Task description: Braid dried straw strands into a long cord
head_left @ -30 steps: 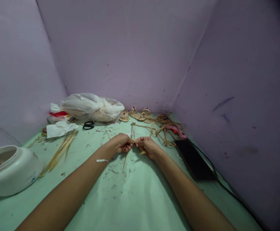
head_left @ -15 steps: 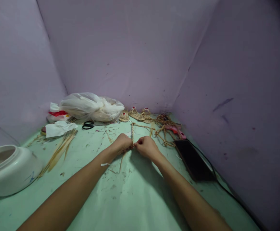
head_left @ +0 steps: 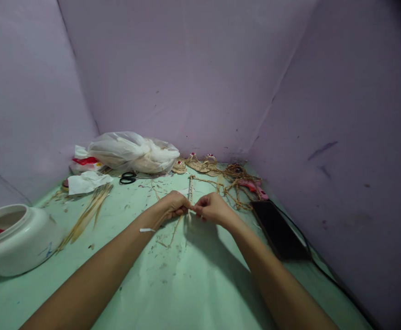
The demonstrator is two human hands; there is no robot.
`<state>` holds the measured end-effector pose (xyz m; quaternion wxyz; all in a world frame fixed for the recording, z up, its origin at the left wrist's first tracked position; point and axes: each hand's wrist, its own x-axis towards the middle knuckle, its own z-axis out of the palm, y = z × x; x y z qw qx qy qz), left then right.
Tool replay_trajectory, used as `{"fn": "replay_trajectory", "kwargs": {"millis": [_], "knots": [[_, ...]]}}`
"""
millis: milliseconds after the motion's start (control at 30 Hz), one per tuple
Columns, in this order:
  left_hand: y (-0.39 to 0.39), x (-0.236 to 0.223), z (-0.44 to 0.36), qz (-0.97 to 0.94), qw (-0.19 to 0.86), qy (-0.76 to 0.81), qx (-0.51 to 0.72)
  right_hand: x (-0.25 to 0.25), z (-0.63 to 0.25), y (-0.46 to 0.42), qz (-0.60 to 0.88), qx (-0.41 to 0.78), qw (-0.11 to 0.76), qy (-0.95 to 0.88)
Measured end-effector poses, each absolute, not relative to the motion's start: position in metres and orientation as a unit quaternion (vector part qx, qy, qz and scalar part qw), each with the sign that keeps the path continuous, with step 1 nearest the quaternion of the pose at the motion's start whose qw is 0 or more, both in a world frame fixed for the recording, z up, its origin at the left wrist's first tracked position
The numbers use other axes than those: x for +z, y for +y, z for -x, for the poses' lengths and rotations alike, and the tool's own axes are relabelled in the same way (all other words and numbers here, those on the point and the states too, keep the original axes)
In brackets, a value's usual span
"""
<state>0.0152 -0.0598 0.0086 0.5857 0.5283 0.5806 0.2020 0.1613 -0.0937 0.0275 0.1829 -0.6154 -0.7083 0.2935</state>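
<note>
A braided straw cord (head_left: 191, 190) runs from between my hands away along the green surface, then bends right toward a tangled heap of the same cord (head_left: 236, 176). Its near end is pinched in the fingers of my left hand (head_left: 175, 205). My right hand (head_left: 212, 208) pinches at the same spot, fingertips meeting the left ones. Loose fibre ends (head_left: 175, 231) hang below my hands onto the surface. The fingers hide the exact point where the strands cross.
Black-handled scissors (head_left: 128, 178), a white cloth (head_left: 88, 182) and loose straw strips (head_left: 86, 215) lie left, near a white pot (head_left: 18, 238). Behind are a plastic bag (head_left: 131, 151) and small woven pieces (head_left: 200, 165). A dark phone (head_left: 279, 231) and black cable (head_left: 331, 275) lie right.
My left hand has turned a little, so its curled fingers show more. My right hand has shifted slightly, still pinching close to the left. The view has moved a little.
</note>
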Motion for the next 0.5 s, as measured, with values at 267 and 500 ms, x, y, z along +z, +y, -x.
{"fn": "replay_trajectory", "kwargs": {"millis": [267, 500], "knots": [[-0.067, 0.021, -0.016, -0.531, 0.61, 0.552, 0.203, 0.008, -0.176, -0.077, 0.658, 0.282, 0.312, -0.625], [-0.069, 0.022, -0.019, -0.542, 0.597, 0.558, 0.195, 0.014, -0.173, -0.088, 0.57, 0.427, 0.214, -0.669]]}}
